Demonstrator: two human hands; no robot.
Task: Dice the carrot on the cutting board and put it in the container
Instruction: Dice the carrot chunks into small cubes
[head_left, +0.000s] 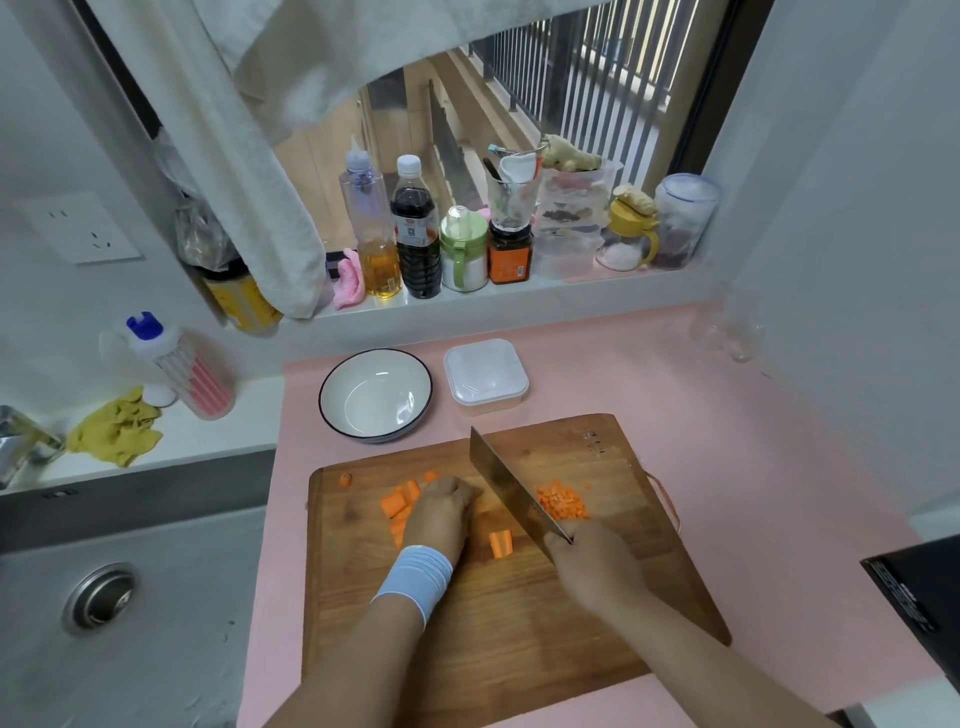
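Observation:
A wooden cutting board (545, 613) lies on the pink counter. My left hand (439, 514) sits with curled fingers on carrot pieces near the board's middle; what lies under the fingers is hidden. Larger carrot chunks (397, 504) lie just left of that hand, and one chunk (500, 544) lies between my hands. My right hand (592, 564) grips the handle of a cleaver (506, 486), its blade angled down beside my left fingers. A pile of diced carrot (562, 501) lies right of the blade. A white square container (485, 375) with its lid on stands behind the board.
A white bowl with a dark rim (375, 393) stands left of the container. A sink (104, 597) is at the left, with a yellow cloth (115, 427) and a bottle (176, 364) on its ledge. Bottles and jars (415, 228) line the window sill. A black object (919, 592) is at the right edge.

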